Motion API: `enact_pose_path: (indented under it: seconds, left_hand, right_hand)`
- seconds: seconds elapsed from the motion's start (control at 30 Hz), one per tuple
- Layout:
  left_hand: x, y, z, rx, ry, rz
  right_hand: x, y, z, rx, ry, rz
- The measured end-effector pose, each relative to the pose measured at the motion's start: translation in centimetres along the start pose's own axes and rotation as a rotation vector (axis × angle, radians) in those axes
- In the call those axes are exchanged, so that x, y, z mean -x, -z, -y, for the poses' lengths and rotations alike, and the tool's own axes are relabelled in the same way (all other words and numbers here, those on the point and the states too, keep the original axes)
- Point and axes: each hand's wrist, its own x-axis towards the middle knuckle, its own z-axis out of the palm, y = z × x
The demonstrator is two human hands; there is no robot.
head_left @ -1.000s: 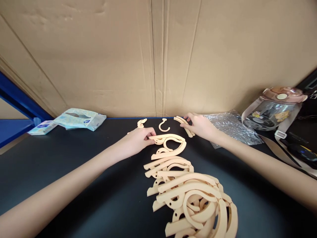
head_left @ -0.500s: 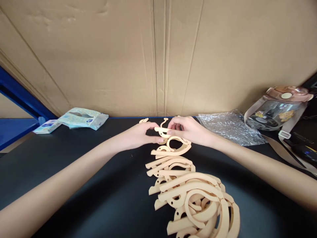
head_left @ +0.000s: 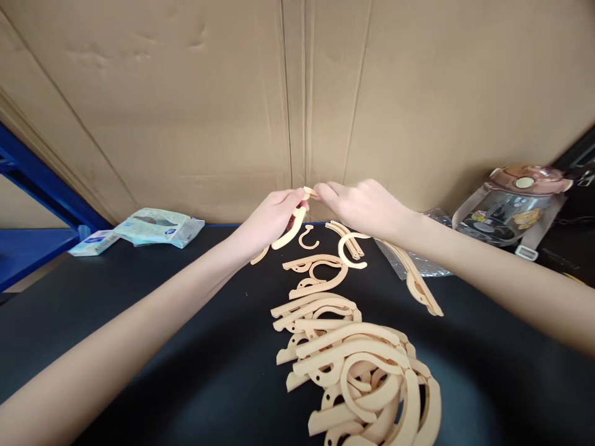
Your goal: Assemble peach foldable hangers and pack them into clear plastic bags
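My left hand (head_left: pixel 279 214) is closed on a curved beige plastic piece (head_left: pixel 290 230) that hangs below its fingers. My right hand (head_left: pixel 360 201) pinches the end of a small beige piece (head_left: pixel 310 192), which reaches across to the left fingertips. Both hands are raised above the far edge of the black table, with the fingertips nearly meeting. Below the right hand is a C-shaped hook (head_left: pixel 344 251). A smaller loose hook (head_left: pixel 307 239) lies on the table between the hands. Folded beige hangers (head_left: pixel 353 353) lie in an overlapping row toward me.
Tissue packs (head_left: pixel 160 226) lie at the far left near a blue frame (head_left: pixel 41 179). Clear plastic wrap (head_left: pixel 430 263) and a strapped transparent bottle (head_left: pixel 504 210) are at the right. Cardboard (head_left: pixel 209 111) stands behind the black table (head_left: pixel 186 371).
Both hands have risen from beside the row of hangers and moved away from the table surface. More beige parts now show beneath and beside the right hand.
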Motion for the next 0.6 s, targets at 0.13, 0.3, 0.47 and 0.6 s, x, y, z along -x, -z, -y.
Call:
enact_pose_path:
  seconds: [0.13,0.3,0.47,0.6]
  left_hand:
    - [0.2,-1.9,1.2,-0.115,-0.040,-0.079]
    - [0.6,-1.2,2.5,-0.233,-0.031,-0.161]
    - [-1.9,4.5,6.5,-0.224,0.164,-0.205]
    - [-2.7,5.9,9.3,-0.130,0.239,-0.281]
  right_hand:
    - [-0.8,-1.8,0.0,-0.519,-0.156,0.015]
    - [-2.0,-3.7,-2.7,-1.048,-0.481,-0.017]
    - [-2.4,-3.3,-4.9,-1.284,-0.623,-0.119]
    - [-2.5,-2.9,-5.1,-1.622,-0.714,-0.379]
